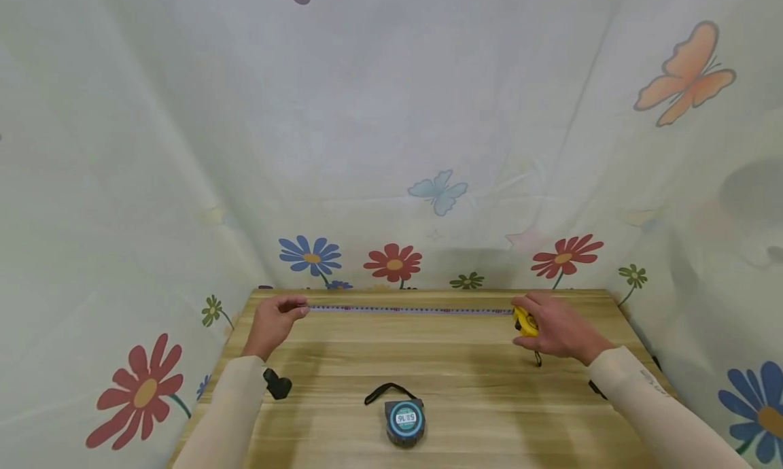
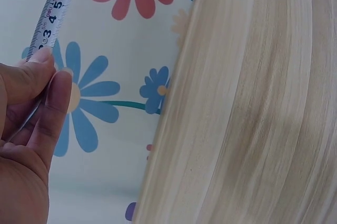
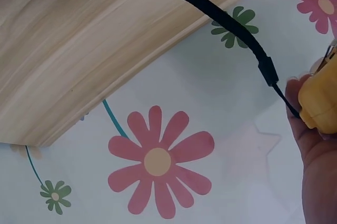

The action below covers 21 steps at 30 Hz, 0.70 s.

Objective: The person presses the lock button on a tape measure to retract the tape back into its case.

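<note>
I judge the rounded yellow plastic tape-measure case (image 1: pixel 525 321), held in my right grip (image 1: pixel 558 325), light and rigid, best clasped by its sides, and the thin white printed blade (image 1: pixel 397 310), stretched to my pinching left grip (image 1: pixel 275 323), springy.

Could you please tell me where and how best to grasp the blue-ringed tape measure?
Probably across the left and right sides of its case, coming from above: it sits uncovered on the table, its round label toward the head camera. I would avoid the strap, which curls off the far side.
</note>
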Each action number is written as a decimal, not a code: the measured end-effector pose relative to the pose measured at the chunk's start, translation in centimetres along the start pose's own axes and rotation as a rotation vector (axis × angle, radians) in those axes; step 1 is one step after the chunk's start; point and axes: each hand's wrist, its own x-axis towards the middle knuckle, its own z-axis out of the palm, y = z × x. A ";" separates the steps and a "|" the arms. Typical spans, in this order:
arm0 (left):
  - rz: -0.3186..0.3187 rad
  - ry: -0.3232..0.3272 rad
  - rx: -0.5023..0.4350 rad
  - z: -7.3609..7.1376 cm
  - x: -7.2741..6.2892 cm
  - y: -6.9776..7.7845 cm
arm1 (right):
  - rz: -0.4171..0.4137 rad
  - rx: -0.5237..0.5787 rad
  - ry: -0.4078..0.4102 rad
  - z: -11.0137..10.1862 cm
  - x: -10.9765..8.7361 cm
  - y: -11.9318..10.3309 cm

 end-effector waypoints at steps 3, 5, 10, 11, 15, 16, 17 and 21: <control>0.011 -0.005 -0.002 0.0 0.0 -0.2 | 0.000 0.008 -0.021 0.0 0.0 0.0; 0.014 -0.008 -0.004 0.0 0.0 -0.2 | 0.008 0.024 -0.037 -0.1 0.0 -0.1; 0.009 -0.007 0.004 -0.3 0.0 -0.2 | 0.017 0.077 -0.079 -0.6 0.0 -0.4; 0.006 -0.005 0.006 -0.3 -0.1 -0.2 | 0.016 0.085 -0.085 -0.7 0.1 -0.5; -0.005 0.001 0.009 -0.5 -0.1 -0.3 | -0.005 0.123 -0.111 -1.2 0.2 -0.7; -0.006 0.002 0.011 -0.6 -0.1 -0.3 | -0.008 0.131 -0.115 -1.3 0.2 -0.8; -0.009 0.003 0.012 -0.6 -0.1 -0.3 | -0.009 0.139 -0.122 -1.4 0.2 -0.8; -0.007 0.002 -0.013 -0.8 0.0 -0.5 | -0.023 0.169 -0.147 -1.8 0.2 -0.9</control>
